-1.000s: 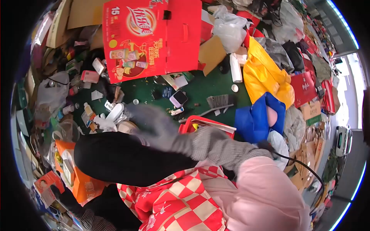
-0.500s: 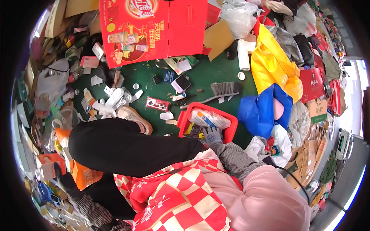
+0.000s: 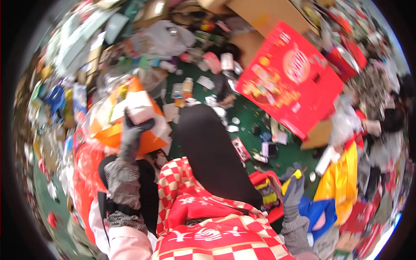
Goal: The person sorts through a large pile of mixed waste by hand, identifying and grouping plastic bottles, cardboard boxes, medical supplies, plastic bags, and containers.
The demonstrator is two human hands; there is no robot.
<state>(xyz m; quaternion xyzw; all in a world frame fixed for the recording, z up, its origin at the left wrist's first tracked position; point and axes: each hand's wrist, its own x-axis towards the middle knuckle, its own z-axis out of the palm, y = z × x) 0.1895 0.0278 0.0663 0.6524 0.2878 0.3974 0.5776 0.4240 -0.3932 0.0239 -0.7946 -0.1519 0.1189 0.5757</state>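
Note:
My left hand (image 3: 133, 132), in a dark grey glove, is closed on a pale box (image 3: 141, 110) above an open orange and white bag (image 3: 160, 130). My right hand (image 3: 294, 190), also gloved, grips a small yellow object (image 3: 291, 182) beside the red bin (image 3: 276, 213). A dark and yellow item (image 3: 267, 193) lies inside the bin. Motion blur hides the finer details of both held things.
A large red carton (image 3: 294, 82) lies at the upper right. Yellow bag (image 3: 342, 177) and blue bag (image 3: 318, 212) are right of the bin. Small litter covers the green floor (image 3: 255, 115); piled waste surrounds me.
The view has turned, shifting the scene. My left hand has brought the box over the orange bag. My right hand has come up out of the red bin with the yellow object.

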